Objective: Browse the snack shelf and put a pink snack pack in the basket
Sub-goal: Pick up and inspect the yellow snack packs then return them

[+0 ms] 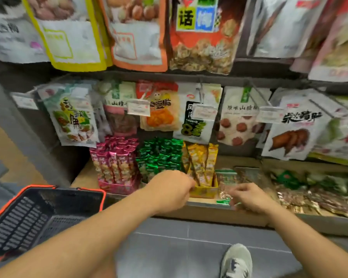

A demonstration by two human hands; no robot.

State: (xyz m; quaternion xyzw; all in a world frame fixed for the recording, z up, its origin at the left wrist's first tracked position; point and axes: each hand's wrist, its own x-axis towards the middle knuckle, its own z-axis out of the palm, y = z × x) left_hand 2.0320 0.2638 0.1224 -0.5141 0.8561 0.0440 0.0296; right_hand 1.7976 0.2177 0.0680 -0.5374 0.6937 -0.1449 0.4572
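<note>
As left hand [170, 189] curls fingers, hold unclear, pink snack packs [116, 163] just left

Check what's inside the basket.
In the basket only its slotted walls and floor show; no items seen. The left forearm covers its near right corner, so that part cannot be seen.
</note>
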